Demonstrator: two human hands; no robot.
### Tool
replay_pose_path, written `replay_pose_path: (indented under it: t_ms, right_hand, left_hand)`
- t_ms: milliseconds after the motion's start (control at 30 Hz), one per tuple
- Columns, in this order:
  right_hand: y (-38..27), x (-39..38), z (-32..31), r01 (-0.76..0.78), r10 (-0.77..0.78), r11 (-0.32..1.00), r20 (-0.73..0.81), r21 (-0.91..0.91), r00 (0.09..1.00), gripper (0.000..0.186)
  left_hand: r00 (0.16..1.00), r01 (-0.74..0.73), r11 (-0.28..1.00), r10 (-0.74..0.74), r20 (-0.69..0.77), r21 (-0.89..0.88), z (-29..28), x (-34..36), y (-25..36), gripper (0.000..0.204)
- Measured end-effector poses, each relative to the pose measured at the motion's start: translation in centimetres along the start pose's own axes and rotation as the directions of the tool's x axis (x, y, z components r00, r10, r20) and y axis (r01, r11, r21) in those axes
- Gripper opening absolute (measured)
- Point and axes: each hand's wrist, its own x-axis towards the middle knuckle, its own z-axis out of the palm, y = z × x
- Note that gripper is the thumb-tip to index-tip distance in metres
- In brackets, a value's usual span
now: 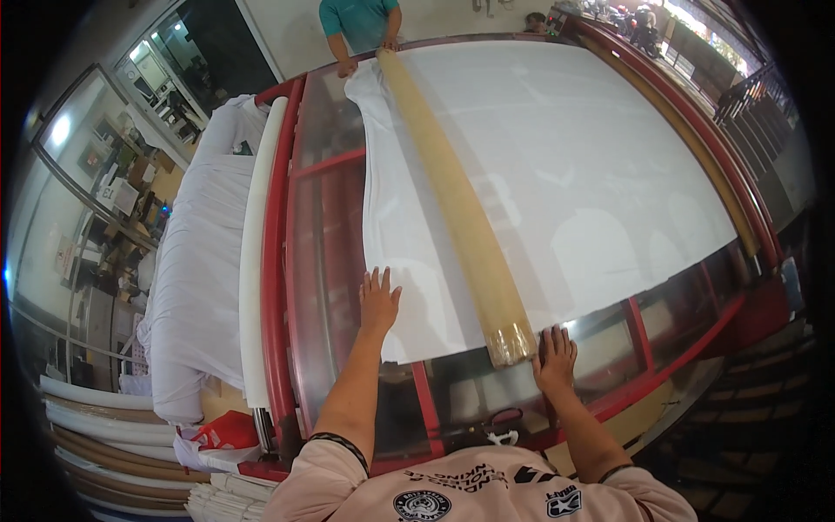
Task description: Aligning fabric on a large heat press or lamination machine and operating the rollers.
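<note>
A large sheet of white fabric (600, 165) is spread over a clear-topped table with a red frame (639, 335). A long tan cardboard tube (448, 191) lies on it, its near end wrapped in shiny clear tape. My left hand (379, 303) rests with fingers spread on the fabric's left edge, which is slightly rumpled. Just right of the tube's near end is my right hand (555, 358), fingers stretched out; whether it touches the tube I cannot tell. Across the table, a person in a teal shirt (358, 22) has both hands at the tube's far end and the fabric's corner.
A white roller (261, 252) runs along the table's left side, beside a big roll draped in white cloth (204, 261). Black-handled scissors (500, 421) appear to lie near my body. Several stacked rolls (113, 435) stand at lower left. A brown roller (687, 139) borders the right side.
</note>
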Motion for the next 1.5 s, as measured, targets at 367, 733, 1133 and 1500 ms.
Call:
replay_pose_path:
  t_ms: [367,733,1133,1500]
  right_hand:
    - [0.0,0.3,-0.6,0.006,-0.005,1.000,-0.048,0.024,0.999,0.072]
    - [5.8,-7.1,-3.4,-0.044,0.103,0.919,-0.133,0.392,0.986,0.078]
    - [14.0,-16.6,-7.3,0.023,-0.031,0.997,0.117,0.067,0.993,0.071]
    - [15.7,-19.9,-8.5,0.136,-0.149,0.987,0.167,0.083,0.975,0.075]
  left_hand:
    - [0.990,0.129,0.987,-0.124,-0.063,0.096,0.8,-7.0,-1.1,0.066]
    - [0.966,0.243,0.969,-0.237,0.106,-0.053,-2.0,-37.4,5.2,0.070]
    - [0.971,0.240,0.970,-0.239,-0.024,0.033,-2.4,-39.1,6.6,0.059]
    - [0.952,0.304,0.952,-0.305,0.008,0.039,-2.2,-39.5,7.2,0.056]
